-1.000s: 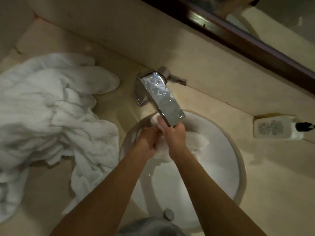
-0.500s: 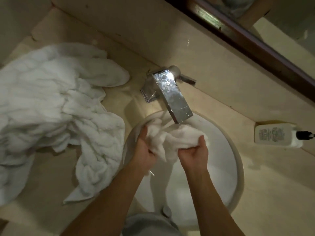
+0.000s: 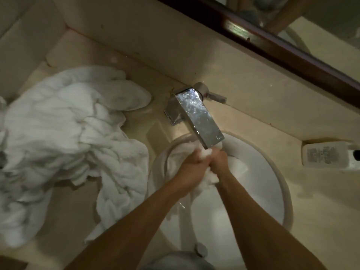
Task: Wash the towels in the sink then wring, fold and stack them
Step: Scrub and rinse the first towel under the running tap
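A small white towel [image 3: 210, 179] is bunched between both hands over the round white sink [image 3: 276, 172], just under the tip of the chrome faucet [image 3: 200, 117]. My left hand [image 3: 191, 164] and my right hand [image 3: 219, 159] press together, each gripping the wet cloth. Part of the towel hangs below the hands into the basin. A large heap of white towels [image 3: 64, 137] lies crumpled on the counter to the left, one end reaching the sink's rim.
A white bottle [image 3: 327, 155] lies on its side on the beige counter at the right. A dark wooden mirror frame [image 3: 272, 47] runs along the wall behind. The drain plug [image 3: 200, 249] sits at the basin's near side.
Half a second ago my hands were apart with the towel spread between them. Now they have come together under the faucet tip, squeezing the cloth into a tight bunch.
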Demonstrator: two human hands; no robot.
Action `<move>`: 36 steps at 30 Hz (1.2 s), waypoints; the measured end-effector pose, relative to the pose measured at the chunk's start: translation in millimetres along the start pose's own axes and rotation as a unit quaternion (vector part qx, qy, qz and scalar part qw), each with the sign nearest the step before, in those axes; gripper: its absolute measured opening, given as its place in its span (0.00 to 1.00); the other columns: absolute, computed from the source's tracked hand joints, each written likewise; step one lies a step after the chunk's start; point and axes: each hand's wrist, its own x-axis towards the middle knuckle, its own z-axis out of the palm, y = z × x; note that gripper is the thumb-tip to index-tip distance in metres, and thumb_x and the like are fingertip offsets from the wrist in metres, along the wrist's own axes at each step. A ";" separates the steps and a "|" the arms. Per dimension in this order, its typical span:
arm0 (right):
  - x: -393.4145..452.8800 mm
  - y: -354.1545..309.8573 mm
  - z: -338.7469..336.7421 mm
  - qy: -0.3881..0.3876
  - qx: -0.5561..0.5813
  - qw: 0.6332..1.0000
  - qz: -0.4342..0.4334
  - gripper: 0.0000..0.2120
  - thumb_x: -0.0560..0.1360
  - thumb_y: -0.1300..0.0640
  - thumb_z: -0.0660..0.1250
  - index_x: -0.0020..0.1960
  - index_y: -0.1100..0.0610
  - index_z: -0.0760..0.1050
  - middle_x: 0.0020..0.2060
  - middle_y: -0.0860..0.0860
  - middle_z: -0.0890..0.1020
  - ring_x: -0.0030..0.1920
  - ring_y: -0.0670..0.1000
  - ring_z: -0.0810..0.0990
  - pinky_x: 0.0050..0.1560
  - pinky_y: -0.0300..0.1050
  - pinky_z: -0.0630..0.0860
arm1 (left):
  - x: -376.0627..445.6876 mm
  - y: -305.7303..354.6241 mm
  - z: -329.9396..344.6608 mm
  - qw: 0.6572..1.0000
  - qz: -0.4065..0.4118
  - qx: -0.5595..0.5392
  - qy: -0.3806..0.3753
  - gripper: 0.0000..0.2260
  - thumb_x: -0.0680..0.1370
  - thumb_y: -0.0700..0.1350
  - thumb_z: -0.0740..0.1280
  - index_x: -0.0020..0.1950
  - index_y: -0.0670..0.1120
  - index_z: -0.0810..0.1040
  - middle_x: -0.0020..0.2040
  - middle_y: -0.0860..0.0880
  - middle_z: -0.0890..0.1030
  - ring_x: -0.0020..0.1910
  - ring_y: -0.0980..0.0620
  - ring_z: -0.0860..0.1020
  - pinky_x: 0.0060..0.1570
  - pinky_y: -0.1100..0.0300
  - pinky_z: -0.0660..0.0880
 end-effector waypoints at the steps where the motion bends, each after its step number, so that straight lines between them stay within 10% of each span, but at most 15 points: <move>1: 1.0 0.9 -1.1 -0.029 0.005 0.999 0.013 0.08 0.82 0.64 0.59 0.50 0.65 0.76 0.42 0.58 0.81 0.42 0.51 0.81 0.30 0.36 0.73 | -3.8 0.6 3.6 0.999 -0.009 -0.037 0.029 0.15 0.81 0.51 0.62 0.64 0.45 0.74 0.49 0.44 0.83 0.44 0.54 0.83 0.44 0.56 0.81; 5: -29.4 -6.0 15.5 -0.077 0.062 0.995 -0.027 0.07 0.77 0.59 0.67 0.48 0.62 0.81 0.35 0.50 0.82 0.33 0.42 0.79 0.36 0.36 0.76 | 25.9 -4.3 -17.2 0.967 -0.107 -0.196 0.122 0.13 0.82 0.49 0.59 0.64 0.47 0.73 0.58 0.44 0.79 0.59 0.42 0.79 0.54 0.51 0.76; 11: -2.6 9.5 15.1 0.036 0.070 0.995 0.053 0.17 0.67 0.46 0.64 0.38 0.60 0.77 0.31 0.55 0.79 0.32 0.53 0.75 0.33 0.47 0.71 | 5.2 -8.2 3.3 0.995 -0.060 0.028 0.077 0.16 0.84 0.50 0.56 0.54 0.41 0.78 0.48 0.44 0.82 0.47 0.46 0.81 0.43 0.56 0.78; 16: -17.9 -4.2 22.2 -0.151 0.040 0.988 -0.009 0.08 0.76 0.57 0.67 0.44 0.61 0.79 0.32 0.48 0.81 0.35 0.47 0.80 0.40 0.42 0.77 | 17.6 -13.6 -9.4 0.959 -0.129 -0.236 0.087 0.15 0.84 0.50 0.55 0.47 0.46 0.77 0.47 0.44 0.79 0.51 0.46 0.77 0.53 0.52 0.74; 20: 10.5 6.0 17.9 0.030 -0.016 0.997 0.063 0.11 0.77 0.54 0.62 0.47 0.63 0.74 0.38 0.58 0.78 0.42 0.57 0.78 0.44 0.49 0.76 | 0.1 -13.6 10.9 0.986 -0.094 -0.083 0.108 0.17 0.83 0.54 0.57 0.53 0.44 0.80 0.43 0.47 0.82 0.40 0.51 0.80 0.40 0.59 0.75; 23: -14.4 3.4 33.4 -0.085 0.038 0.995 0.019 0.14 0.76 0.53 0.65 0.45 0.65 0.79 0.38 0.56 0.81 0.42 0.54 0.80 0.42 0.45 0.76 | 12.8 -7.0 -6.6 0.947 -0.172 -0.234 0.141 0.16 0.82 0.53 0.59 0.55 0.42 0.78 0.43 0.45 0.79 0.41 0.49 0.78 0.47 0.56 0.74; 26: -18.2 12.0 27.7 -0.146 0.043 0.988 0.017 0.11 0.77 0.52 0.67 0.44 0.59 0.82 0.35 0.51 0.83 0.39 0.51 0.81 0.43 0.48 0.77 | 5.1 -14.0 -13.0 0.918 -0.175 -0.350 0.063 0.12 0.83 0.48 0.57 0.54 0.43 0.77 0.37 0.44 0.79 0.37 0.50 0.78 0.44 0.59 0.75; 28: 1.3 16.9 1.4 -0.043 0.079 0.994 0.066 0.11 0.80 0.54 0.66 0.50 0.61 0.81 0.37 0.53 0.82 0.38 0.52 0.80 0.42 0.47 0.76 | -9.9 -19.1 -15.4 0.915 -0.176 -0.362 -0.008 0.07 0.80 0.43 0.60 0.49 0.43 0.77 0.32 0.47 0.81 0.30 0.51 0.80 0.31 0.62 0.77; 32: 6.0 35.3 -70.3 0.031 0.310 0.934 0.172 0.10 0.82 0.61 0.60 0.51 0.62 0.80 0.39 0.55 0.84 0.38 0.52 0.84 0.35 0.42 0.80 | -19.2 -54.1 -41.4 0.900 -0.207 -0.384 0.023 0.07 0.72 0.41 0.65 0.41 0.38 0.80 0.39 0.39 0.80 0.33 0.48 0.81 0.34 0.61 0.78; 34: -12.8 44.0 -91.5 -0.019 0.428 0.886 0.177 0.16 0.82 0.58 0.58 0.50 0.62 0.83 0.47 0.57 0.86 0.51 0.55 0.84 0.49 0.46 0.82 | -17.4 -71.1 -46.9 0.884 -0.248 -0.390 0.074 0.12 0.67 0.40 0.68 0.47 0.37 0.79 0.55 0.35 0.80 0.50 0.40 0.80 0.55 0.49 0.78; 36: -40.1 59.0 -108.8 -0.044 0.525 0.834 0.162 0.22 0.81 0.48 0.60 0.63 0.63 0.79 0.62 0.59 0.81 0.66 0.59 0.78 0.68 0.52 0.73 | -28.8 -65.6 -46.3 0.853 -0.260 -0.448 0.072 0.07 0.72 0.37 0.62 0.45 0.36 0.78 0.60 0.37 0.78 0.55 0.39 0.78 0.50 0.48 0.80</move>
